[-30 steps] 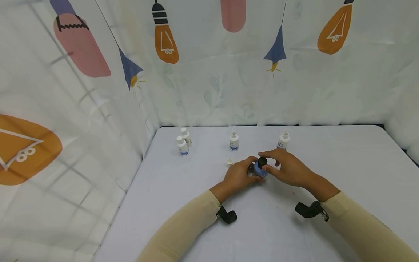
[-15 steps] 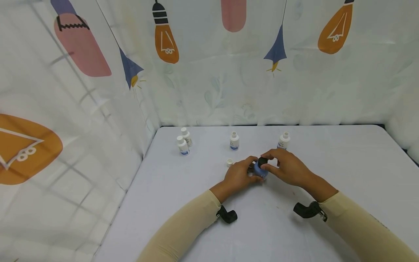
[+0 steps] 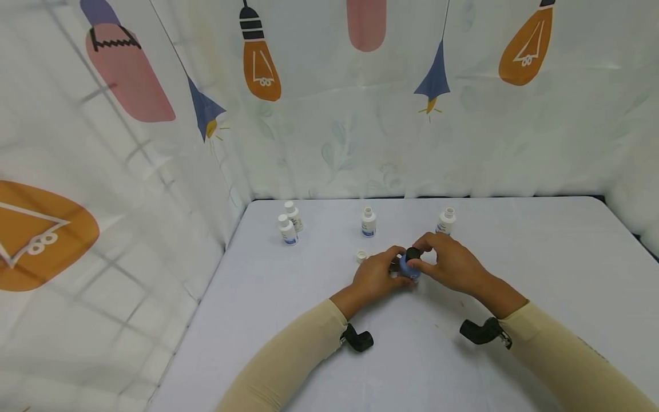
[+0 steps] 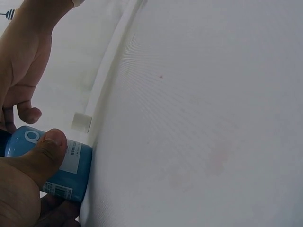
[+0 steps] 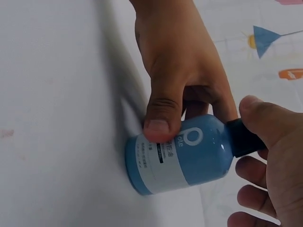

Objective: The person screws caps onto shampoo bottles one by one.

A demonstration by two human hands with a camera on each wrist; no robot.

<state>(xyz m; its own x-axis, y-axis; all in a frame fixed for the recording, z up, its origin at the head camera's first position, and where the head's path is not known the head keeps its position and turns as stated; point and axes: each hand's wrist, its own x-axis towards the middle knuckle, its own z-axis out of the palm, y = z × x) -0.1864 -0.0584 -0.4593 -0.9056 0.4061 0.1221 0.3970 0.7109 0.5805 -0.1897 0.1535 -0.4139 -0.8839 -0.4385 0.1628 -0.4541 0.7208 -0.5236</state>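
Observation:
A blue bottle [image 5: 203, 156] with a white label stands upright on the table. My left hand [image 3: 374, 281] grips its body, the thumb lying across the label in both wrist views. The bottle's black cap [image 5: 244, 137] sits on its neck. My right hand [image 3: 455, 264] pinches that cap between thumb and index finger; the other fingers curl loosely below in the right wrist view. Just beyond my left hand, a small white cap [image 3: 361, 256] lies on the table. A white bottle [image 3: 446, 221] with no cap stands behind my right hand, partly hidden by it.
Another uncapped white bottle [image 3: 368, 223] stands at the back middle of the white table [image 3: 288, 320]. Two capped white bottles, one in front [image 3: 288, 230] and one behind [image 3: 293, 215], stand at the back left. A patterned curtain [image 3: 329, 114] hangs along the table's back and left sides.
My right hand has shifted slightly left and its fingers have turned around the black cap. My left hand and the blue bottle have stayed in place.

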